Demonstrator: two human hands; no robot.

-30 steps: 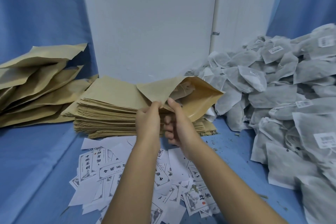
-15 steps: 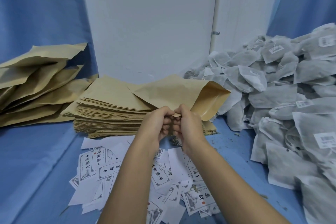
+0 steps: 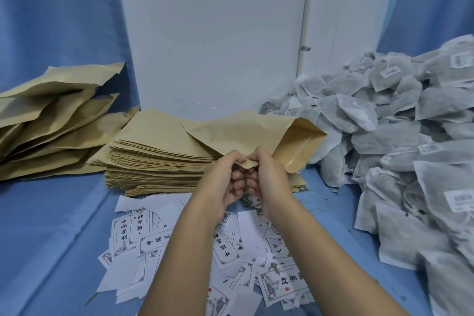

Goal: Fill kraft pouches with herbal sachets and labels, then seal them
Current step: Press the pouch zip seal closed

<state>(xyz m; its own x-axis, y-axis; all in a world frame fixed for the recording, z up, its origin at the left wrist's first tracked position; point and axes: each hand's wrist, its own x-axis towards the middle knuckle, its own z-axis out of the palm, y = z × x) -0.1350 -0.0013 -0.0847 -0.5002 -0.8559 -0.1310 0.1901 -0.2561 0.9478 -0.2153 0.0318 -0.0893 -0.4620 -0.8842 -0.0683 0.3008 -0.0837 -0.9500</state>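
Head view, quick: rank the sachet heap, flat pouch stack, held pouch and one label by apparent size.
1. Sachet heap, though its front lies nearer the camera.
2. Pouch stack.
3. Held pouch.
4. Label, clearly smallest.

place: looked like a small hand-packing workstation, possibly improvised | surface: blue cloth covered the bench and rose behind it | backdrop: plain white wall stood at the back | stock: flat kraft pouches lay stacked, bulging pouches piled left, herbal sachets heaped right, printed labels lay scattered in front
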